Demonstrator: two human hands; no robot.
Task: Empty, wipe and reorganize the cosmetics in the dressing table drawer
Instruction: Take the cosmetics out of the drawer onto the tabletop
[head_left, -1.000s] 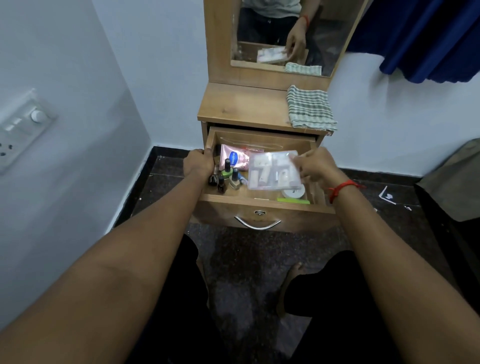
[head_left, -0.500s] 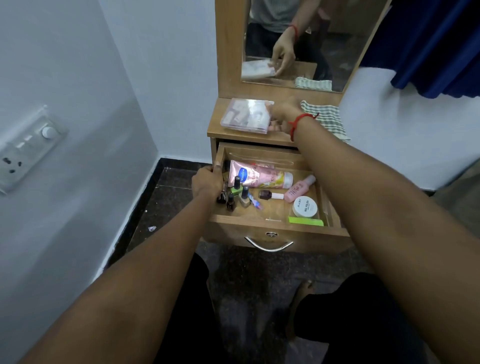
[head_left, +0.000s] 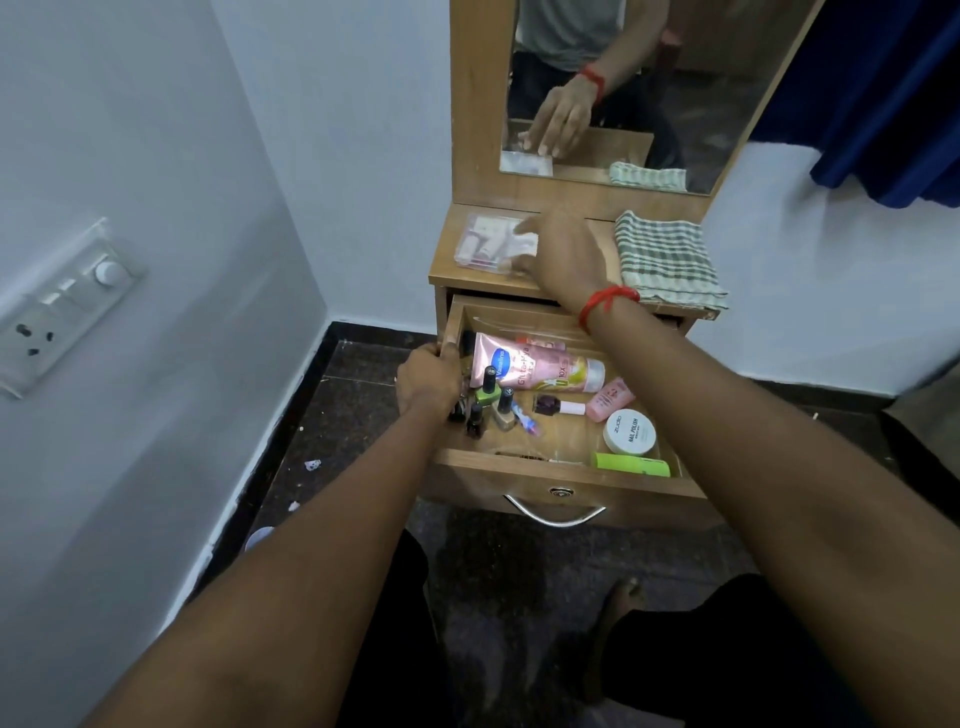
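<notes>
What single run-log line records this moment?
left hand: grips drawer side | right hand: open, touching clear pouch on tabletop | cosmetics: in drawer

Clear pouch (head_left: 493, 244) out of drawer (head_left: 519, 461) — now on tabletop (head_left: 467, 278), right hand (head_left: 563, 254) opened over it

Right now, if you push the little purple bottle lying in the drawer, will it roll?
The purple bottle lies on its side on the drawer floor, so a push would probably roll it. It looks small, so likely light. It seems to be glass, so knocking it against the white jar might chip it.
</notes>
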